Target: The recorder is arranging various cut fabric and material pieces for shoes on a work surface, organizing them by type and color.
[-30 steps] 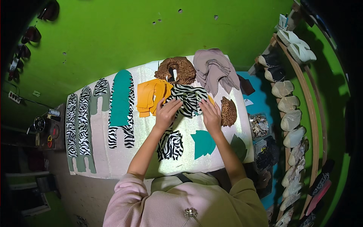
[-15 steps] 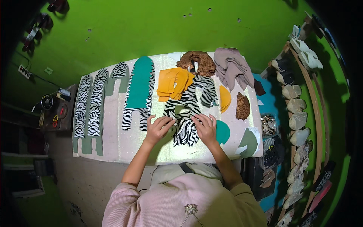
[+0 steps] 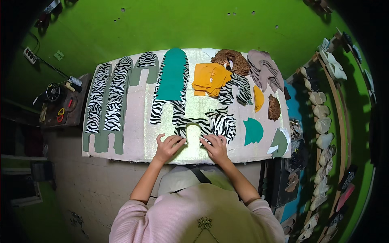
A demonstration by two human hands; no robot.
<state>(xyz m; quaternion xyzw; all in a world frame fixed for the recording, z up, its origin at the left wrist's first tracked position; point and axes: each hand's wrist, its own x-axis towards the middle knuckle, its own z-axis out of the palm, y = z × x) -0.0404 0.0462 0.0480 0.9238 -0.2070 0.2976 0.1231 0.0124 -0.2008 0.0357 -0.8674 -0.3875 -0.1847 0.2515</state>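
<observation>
Just below the frame's centre, our left hand [image 3: 167,149] and right hand [image 3: 216,150] pinch an arched zebra-print piece [image 3: 191,120] by its ends.

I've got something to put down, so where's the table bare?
The table has one bare patch between the zebra strips, teal stack and left hand. Another lies right of the right hand, in front of the teal cutouts. The back right is crowded with yellow pieces, leopard pieces and mauve pieces.

No writing, label, number or sign can be read on anything in view.
</observation>
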